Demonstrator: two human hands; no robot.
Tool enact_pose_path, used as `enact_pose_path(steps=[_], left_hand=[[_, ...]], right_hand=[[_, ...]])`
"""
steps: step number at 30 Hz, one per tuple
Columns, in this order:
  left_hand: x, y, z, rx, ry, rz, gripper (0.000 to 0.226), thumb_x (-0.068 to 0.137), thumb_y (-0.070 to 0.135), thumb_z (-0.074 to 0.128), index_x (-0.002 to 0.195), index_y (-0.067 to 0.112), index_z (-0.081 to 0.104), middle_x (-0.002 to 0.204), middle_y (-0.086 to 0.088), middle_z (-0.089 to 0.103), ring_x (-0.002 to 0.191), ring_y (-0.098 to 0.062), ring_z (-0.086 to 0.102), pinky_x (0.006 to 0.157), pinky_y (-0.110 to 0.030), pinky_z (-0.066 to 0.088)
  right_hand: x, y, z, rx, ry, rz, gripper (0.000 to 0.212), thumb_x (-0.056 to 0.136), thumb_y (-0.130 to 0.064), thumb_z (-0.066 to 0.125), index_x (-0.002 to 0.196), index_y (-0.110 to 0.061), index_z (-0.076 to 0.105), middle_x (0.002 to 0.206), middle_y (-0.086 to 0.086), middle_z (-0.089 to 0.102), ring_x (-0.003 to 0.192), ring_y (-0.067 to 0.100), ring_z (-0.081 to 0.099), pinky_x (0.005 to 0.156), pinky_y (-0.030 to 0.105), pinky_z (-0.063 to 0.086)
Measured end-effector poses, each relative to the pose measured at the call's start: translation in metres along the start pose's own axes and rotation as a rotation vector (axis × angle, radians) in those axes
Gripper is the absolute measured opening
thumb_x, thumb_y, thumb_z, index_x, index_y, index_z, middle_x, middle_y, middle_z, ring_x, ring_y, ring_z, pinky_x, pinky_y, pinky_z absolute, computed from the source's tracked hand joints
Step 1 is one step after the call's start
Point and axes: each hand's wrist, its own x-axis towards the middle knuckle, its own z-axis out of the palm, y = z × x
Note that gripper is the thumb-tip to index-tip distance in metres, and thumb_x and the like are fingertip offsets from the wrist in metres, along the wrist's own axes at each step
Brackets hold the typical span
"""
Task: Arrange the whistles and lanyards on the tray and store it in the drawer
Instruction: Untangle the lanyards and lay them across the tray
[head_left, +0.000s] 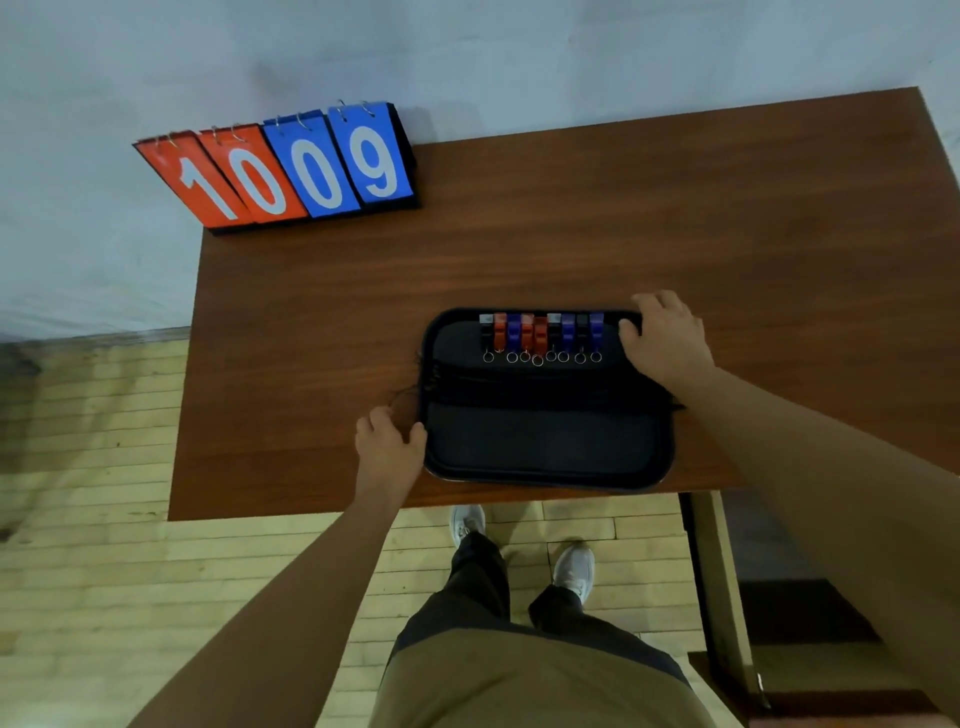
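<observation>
Left hand (390, 448) and right hand (666, 340) are clamping fingers on the tray (545, 441) rim; storing is starting, likely needing a level lift.

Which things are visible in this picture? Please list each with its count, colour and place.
table: one, brown wood, fills the middle.
scoreboard: one, red and blue cards reading 10 and 09, table's far left corner.
tray: one, black, table's near edge.
whistles: nine, three each red, blue, black, row along tray's far side.
lanyards: bundle, count unclear, black, across tray's middle.
shoes: two, white, on pale plank floor.
left hand: one, grips tray's left edge.
right hand: one, grips tray's far right corner.
</observation>
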Motion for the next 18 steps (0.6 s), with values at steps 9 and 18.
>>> enact_pose_path(steps=[9, 18], left_hand=[[-0.003, -0.007, 0.009, 0.007, -0.201, -0.165, 0.057, 0.097, 0.048, 0.050, 0.138, 0.009, 0.044, 0.119, -0.011, 0.062, 0.096, -0.022, 0.066, 0.076, -0.034, 0.052], [0.017, 0.013, 0.009, -0.243, -0.121, -0.226, 0.056, 0.094, 0.046, 0.054, 0.136, 0.010, 0.047, 0.117, -0.005, 0.061, 0.102, -0.024, 0.062, 0.092, -0.043, 0.054]], right_hand=[[0.011, 0.000, 0.014, 0.063, -0.110, 0.022, 0.055, 0.104, -0.041, 0.039, 0.146, -0.005, 0.043, 0.148, 0.017, 0.047, 0.135, 0.035, 0.045, 0.110, 0.050, 0.039], [0.001, 0.014, 0.014, 0.091, -0.110, 0.082, 0.052, 0.105, -0.040, 0.037, 0.146, -0.008, 0.043, 0.148, 0.013, 0.046, 0.136, 0.033, 0.043, 0.110, 0.052, 0.038]])
